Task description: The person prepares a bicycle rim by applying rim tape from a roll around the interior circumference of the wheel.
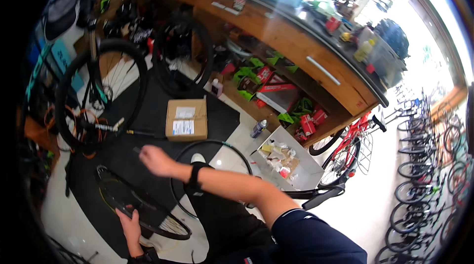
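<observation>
Floor [365, 205]: pale and glossy. The near end of the wheel [143, 199] shows against it, past the edge of the dark mat [223, 116]; I judge that this end could skid if it bears on the gloss under a push.

Wheel, support: one-handed. My left fingers [134, 213] are closed round its side; a slack grip could let it twist or fall flat.

Hoop [236, 149]: my shoe [197, 157] shows inside its ring. A careless step could snag it and cost me balance.

Box [187, 120]: on the mat, just beyond the hoop. A wide sweep of my right arm could knock it.

Right fingers [143, 155]: curled, clear of the wheel. Whether they pinch anything small, I cannot tell.

Wheel, condition: ahead of me to the left, tilted, seen aslant as a slim oval. Outline dark; spokes pale at the near end, hard to make out at the far end. A thin yellow line follows its left side. Tyre seating cannot be determined.
</observation>
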Action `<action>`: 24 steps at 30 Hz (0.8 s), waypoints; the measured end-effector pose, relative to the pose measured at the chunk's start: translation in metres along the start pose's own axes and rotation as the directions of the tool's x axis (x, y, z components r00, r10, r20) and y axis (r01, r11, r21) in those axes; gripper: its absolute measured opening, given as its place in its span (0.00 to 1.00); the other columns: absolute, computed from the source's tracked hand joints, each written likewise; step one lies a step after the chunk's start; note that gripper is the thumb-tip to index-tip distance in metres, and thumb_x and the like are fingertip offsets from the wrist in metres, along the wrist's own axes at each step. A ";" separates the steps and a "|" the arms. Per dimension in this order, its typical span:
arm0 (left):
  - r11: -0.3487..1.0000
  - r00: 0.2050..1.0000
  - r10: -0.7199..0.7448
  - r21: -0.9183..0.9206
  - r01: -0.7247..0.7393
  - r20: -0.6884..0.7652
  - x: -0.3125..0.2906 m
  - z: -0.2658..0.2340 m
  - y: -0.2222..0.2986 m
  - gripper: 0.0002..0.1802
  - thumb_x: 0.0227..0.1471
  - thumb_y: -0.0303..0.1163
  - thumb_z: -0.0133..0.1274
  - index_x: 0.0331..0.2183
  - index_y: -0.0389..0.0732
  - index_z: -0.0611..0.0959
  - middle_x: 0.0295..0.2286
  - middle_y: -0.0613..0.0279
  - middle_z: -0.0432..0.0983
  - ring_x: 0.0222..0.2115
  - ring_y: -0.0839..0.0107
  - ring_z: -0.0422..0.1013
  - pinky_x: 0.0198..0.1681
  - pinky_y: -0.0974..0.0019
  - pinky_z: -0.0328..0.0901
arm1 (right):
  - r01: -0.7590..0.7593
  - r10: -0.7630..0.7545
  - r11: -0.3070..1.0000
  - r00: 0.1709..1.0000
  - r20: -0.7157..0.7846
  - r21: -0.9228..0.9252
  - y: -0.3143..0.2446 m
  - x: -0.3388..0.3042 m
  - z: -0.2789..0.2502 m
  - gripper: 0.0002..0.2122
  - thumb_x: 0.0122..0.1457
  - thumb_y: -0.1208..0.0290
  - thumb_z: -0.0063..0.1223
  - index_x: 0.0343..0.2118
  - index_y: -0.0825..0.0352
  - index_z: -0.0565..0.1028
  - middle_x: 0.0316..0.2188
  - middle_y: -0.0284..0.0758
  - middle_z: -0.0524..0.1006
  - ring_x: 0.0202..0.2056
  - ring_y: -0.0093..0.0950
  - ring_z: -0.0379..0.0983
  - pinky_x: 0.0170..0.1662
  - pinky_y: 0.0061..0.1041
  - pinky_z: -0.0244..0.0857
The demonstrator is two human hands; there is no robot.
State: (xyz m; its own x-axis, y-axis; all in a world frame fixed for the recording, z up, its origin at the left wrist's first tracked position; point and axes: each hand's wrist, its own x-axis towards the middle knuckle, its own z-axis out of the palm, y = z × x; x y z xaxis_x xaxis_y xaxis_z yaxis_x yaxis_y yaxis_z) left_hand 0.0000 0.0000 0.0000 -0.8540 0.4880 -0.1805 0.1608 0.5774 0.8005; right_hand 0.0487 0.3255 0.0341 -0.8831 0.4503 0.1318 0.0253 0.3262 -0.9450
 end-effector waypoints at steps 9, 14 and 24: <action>0.984 0.973 -0.102 0.126 0.130 -0.208 0.003 0.030 0.046 0.46 0.61 0.35 0.51 0.67 0.26 0.45 0.51 0.46 0.70 0.53 0.51 0.67 0.58 0.59 0.60 | 0.053 -0.445 0.726 0.797 -0.409 -0.686 -0.107 -0.030 -0.422 0.10 0.56 0.68 0.57 0.28 0.70 0.83 0.27 0.49 0.80 0.34 0.48 0.78 0.40 0.43 0.72; 0.990 0.982 -0.021 0.133 0.046 -0.187 0.000 0.031 0.037 0.42 0.61 0.34 0.51 0.64 0.23 0.51 0.50 0.42 0.70 0.52 0.49 0.68 0.57 0.57 0.60 | -0.199 -0.587 0.565 0.585 -0.559 -0.801 -0.139 -0.098 -0.583 0.09 0.60 0.68 0.55 0.35 0.69 0.81 0.33 0.49 0.80 0.37 0.50 0.78 0.42 0.43 0.73; 0.962 0.930 -0.138 0.179 0.208 -0.340 0.002 0.018 -0.018 0.36 0.63 0.39 0.50 0.62 0.25 0.59 0.58 0.33 0.64 0.58 0.41 0.63 0.60 0.51 0.58 | -0.528 -0.300 -0.032 0.815 -0.496 -0.849 -0.128 -0.153 -0.741 0.15 0.63 0.63 0.51 0.31 0.73 0.80 0.33 0.53 0.80 0.36 0.51 0.77 0.45 0.47 0.71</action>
State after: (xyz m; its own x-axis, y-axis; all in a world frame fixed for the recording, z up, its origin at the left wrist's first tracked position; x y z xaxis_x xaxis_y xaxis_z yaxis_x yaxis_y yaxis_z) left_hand 0.0044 0.0020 -0.0247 -0.9847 0.1524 -0.0840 0.0660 0.7739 0.6298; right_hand 0.5275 0.8306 0.3568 -0.4950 0.6814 0.5391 0.8631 0.4572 0.2146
